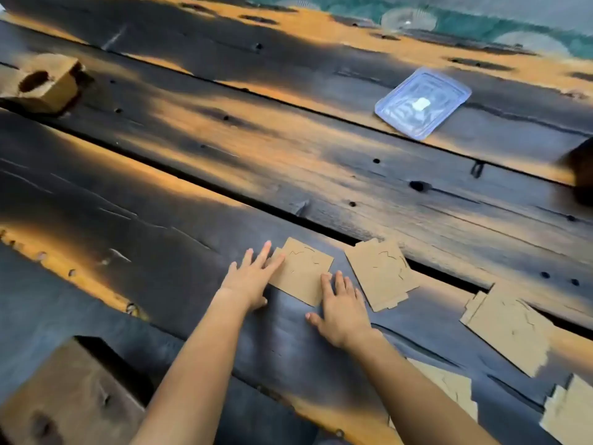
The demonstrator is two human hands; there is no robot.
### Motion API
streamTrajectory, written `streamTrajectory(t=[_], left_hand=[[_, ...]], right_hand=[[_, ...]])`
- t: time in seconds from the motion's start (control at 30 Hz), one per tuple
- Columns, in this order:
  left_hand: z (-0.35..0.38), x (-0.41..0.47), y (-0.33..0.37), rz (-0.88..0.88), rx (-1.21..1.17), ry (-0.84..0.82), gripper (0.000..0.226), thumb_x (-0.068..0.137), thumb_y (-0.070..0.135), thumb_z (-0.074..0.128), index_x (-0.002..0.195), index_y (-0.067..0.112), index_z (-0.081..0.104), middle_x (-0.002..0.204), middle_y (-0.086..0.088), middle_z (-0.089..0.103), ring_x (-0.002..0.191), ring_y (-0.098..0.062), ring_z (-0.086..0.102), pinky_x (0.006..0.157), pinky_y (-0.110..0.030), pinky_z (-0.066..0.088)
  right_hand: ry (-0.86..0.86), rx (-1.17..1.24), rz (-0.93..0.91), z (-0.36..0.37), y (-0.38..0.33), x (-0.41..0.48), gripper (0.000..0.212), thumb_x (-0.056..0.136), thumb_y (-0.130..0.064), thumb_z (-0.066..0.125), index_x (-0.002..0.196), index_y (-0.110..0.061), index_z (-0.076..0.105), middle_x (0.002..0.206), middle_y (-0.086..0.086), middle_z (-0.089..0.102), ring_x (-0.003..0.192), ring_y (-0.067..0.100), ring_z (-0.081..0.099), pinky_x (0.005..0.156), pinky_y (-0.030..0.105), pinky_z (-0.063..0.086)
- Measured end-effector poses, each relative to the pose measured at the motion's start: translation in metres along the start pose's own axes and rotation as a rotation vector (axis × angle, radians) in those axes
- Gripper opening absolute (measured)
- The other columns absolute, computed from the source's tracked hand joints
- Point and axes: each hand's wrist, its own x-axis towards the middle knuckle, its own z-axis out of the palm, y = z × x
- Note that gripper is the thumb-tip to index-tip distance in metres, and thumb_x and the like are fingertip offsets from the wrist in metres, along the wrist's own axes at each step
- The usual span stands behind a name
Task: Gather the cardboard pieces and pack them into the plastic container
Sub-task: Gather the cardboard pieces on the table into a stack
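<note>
— Cardboard pieces (pixel 301 273): how many are packed?

— None, as far as I can see. One flat piece lies under both hands near the middle of the bench's near plank. A second piece (pixel 380 274) sits just beside it toward the right, a third (pixel 510 329) farther along, and two more by the near right corner (pixel 449 385) (pixel 571 412). The plastic container (pixel 423 102) rests well apart, on a far plank toward the right edge, and I cannot tell whether it is the tub or only its lid.

— So the gathering is just starting?

— I'd judge so; all five remain loose.

— And the hands?

— The left hand (pixel 253 277) lies flat, fingers spread on the piece's left edge. The right hand (pixel 341 305) is flat too, fingertips on its near corner. Neither grips anything; both are open, pressing or sliding.
</note>
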Motion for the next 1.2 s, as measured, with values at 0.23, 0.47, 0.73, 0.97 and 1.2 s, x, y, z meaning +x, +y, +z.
streamTrajectory(t=[0.23, 0.47, 0.73, 0.97, 1.2], left_hand=[[0.008, 0.021, -0.016, 0.052, -0.036, -0.027, 0.103, 0.098, 0.035, 0.067, 0.162, 0.038, -0.014, 0.172, 0.009, -0.022, 0.159, -0.039, 0.001, 0.120, -0.055, 0.033], [0.006, 0.032, -0.015, 0.080, -0.030, 0.008, 0.093, 0.101, 0.045, 0.058, 0.163, 0.038, -0.011, 0.172, 0.013, -0.017, 0.154, -0.043, 0.009, 0.112, -0.054, 0.042], [0.003, 0.040, -0.016, 0.122, 0.008, 0.026, 0.097, 0.099, 0.049, 0.061, 0.163, 0.038, -0.011, 0.173, 0.011, -0.014, 0.155, -0.039, 0.008, 0.113, -0.053, 0.040], [0.011, 0.027, 0.000, 0.164, 0.044, 0.133, 0.098, 0.092, 0.054, 0.068, 0.165, 0.029, 0.008, 0.171, 0.002, 0.014, 0.155, -0.029, 0.014, 0.109, -0.046, 0.045], [0.010, -0.009, 0.056, 0.186, 0.030, 0.210, 0.097, 0.088, 0.057, 0.071, 0.163, 0.026, 0.017, 0.168, 0.001, 0.022, 0.154, -0.029, 0.017, 0.109, -0.046, 0.044]], right_hand=[[0.006, -0.010, 0.065, 0.007, -0.020, 0.028, 0.092, 0.101, -0.047, 0.056, 0.163, -0.010, -0.001, 0.170, 0.022, -0.008, 0.158, 0.039, -0.003, 0.125, 0.047, 0.016], [0.040, 0.003, 0.064, 0.001, -0.023, 0.039, 0.085, 0.101, -0.047, 0.058, 0.160, -0.011, 0.010, 0.167, 0.028, 0.007, 0.155, 0.039, 0.010, 0.120, 0.045, 0.027], [0.049, -0.001, 0.013, -0.006, -0.013, 0.041, 0.090, 0.099, -0.045, 0.061, 0.160, -0.004, 0.009, 0.163, 0.026, 0.021, 0.148, 0.040, 0.024, 0.121, 0.044, 0.027], [0.102, 0.007, -0.088, -0.004, 0.011, 0.021, 0.091, 0.097, -0.049, 0.062, 0.160, -0.004, 0.013, 0.158, 0.021, 0.030, 0.145, 0.036, 0.028, 0.119, 0.043, 0.029], [0.183, 0.033, -0.118, -0.010, 0.061, -0.031, 0.092, 0.095, -0.047, 0.067, 0.160, -0.005, 0.017, 0.161, 0.021, 0.028, 0.147, 0.036, 0.027, 0.122, 0.042, 0.025]])
